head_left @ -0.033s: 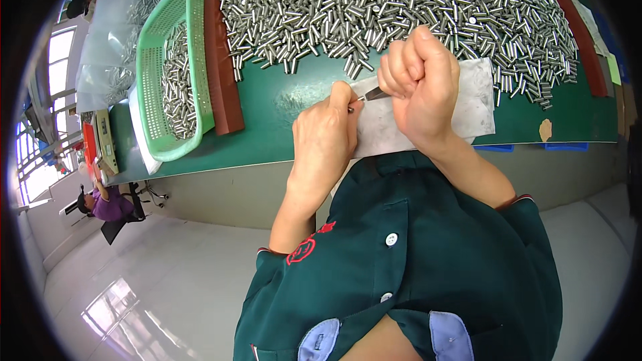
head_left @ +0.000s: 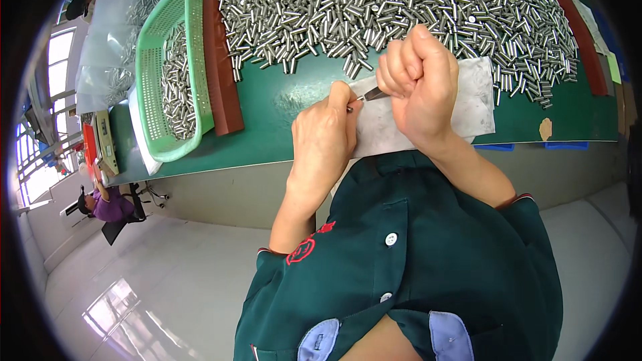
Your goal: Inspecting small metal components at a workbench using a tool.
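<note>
My left hand [head_left: 325, 122] is closed, with thumb and forefinger pinching a small metal pin [head_left: 350, 109] whose end just shows; the rest is hidden by the fingers. My right hand [head_left: 422, 83] is curled round a tapered, pointed metal tool [head_left: 374, 93]. Its handle is hidden in the fist, so its exact kind does not show. The tool's tip reaches the pin at my left fingertips. Beneath both hands lies a smudged white cloth [head_left: 476, 97] at the bench edge. Beyond them spreads a large heap of short shiny metal pins [head_left: 394, 7].
Dark red rails [head_left: 224, 87] flank the heap on the green bench [head_left: 267, 144]. At left stands a light green basket [head_left: 175, 155] partly filled with pins, beside clear plastic bags [head_left: 110, 47] of parts. A scale [head_left: 105, 144] and a seated person in purple [head_left: 114, 206] are farther left.
</note>
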`<move>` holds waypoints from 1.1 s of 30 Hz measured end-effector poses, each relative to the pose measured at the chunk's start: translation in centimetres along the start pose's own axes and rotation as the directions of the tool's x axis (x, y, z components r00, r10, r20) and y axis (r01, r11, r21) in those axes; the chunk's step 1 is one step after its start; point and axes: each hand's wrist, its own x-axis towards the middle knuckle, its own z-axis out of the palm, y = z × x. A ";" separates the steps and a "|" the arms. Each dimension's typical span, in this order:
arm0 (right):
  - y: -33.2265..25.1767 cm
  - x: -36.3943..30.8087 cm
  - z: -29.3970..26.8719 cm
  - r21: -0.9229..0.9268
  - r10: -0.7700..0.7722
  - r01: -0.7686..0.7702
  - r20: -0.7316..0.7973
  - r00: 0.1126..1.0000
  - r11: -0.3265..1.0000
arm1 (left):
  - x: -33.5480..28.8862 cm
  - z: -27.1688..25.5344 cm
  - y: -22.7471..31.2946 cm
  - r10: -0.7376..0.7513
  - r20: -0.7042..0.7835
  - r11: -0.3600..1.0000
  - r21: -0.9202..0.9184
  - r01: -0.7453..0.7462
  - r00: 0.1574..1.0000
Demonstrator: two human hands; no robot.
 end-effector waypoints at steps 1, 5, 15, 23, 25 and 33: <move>0.0 0.0 0.0 0.003 0.009 -0.010 0.004 1.000 1.000 | 0.0 0.0 0.1 0.000 0.003 1.000 0.001 0.000 1.000; 0.0 -0.1 0.0 0.010 0.024 -0.024 0.000 1.000 1.000 | -0.1 0.1 0.2 0.007 -0.017 1.000 0.001 -0.007 1.000; -0.2 -0.2 0.1 0.019 0.030 -0.031 0.024 0.999 0.999 | -0.1 0.2 0.2 0.006 -0.031 1.000 -0.004 -0.006 1.000; -0.3 -0.2 0.3 0.001 0.039 -0.039 0.028 0.999 0.999 | -0.2 0.3 0.3 0.015 -0.062 1.000 -0.008 -0.015 0.998; -0.2 -0.3 0.5 -0.043 0.009 -0.009 0.008 1.000 0.999 | -0.2 0.3 0.4 0.013 -0.066 1.000 -0.010 -0.014 0.998; 0.2 -0.9 1.2 -0.200 -0.067 0.077 0.059 0.996 0.977 | -0.2 0.5 0.3 0.010 -0.065 1.000 0.002 -0.010 0.998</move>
